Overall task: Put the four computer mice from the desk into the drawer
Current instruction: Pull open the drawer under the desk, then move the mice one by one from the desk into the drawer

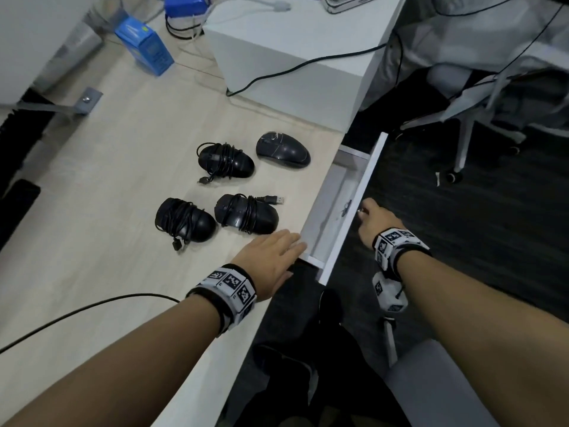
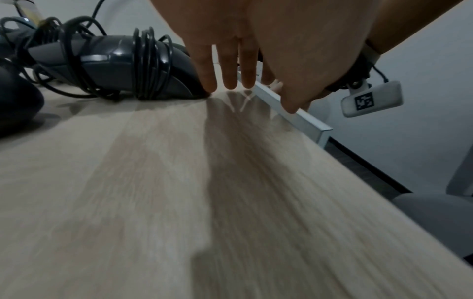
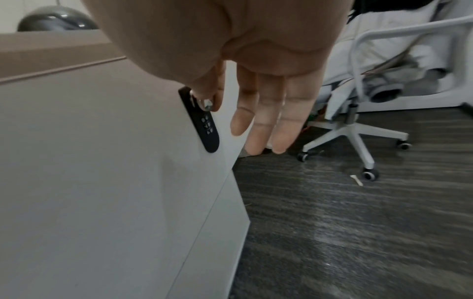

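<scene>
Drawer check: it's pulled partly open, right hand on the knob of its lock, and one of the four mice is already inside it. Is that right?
Not quite. No mouse is in the drawer yet: the head view shows all four mice on the desk. The rest holds: the drawer is partly open and the right hand pinches the lock's knob.

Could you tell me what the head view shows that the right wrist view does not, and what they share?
Only the head view shows all four mice on the desk, three cable-wrapped, for example one, the left hand flat at the desk edge, and the drawer interior. Only the right wrist view shows the black combination lock on the drawer front and the thumb and forefinger pinching its silver knob. Both show the right hand at the drawer front and the white office chair.
</scene>
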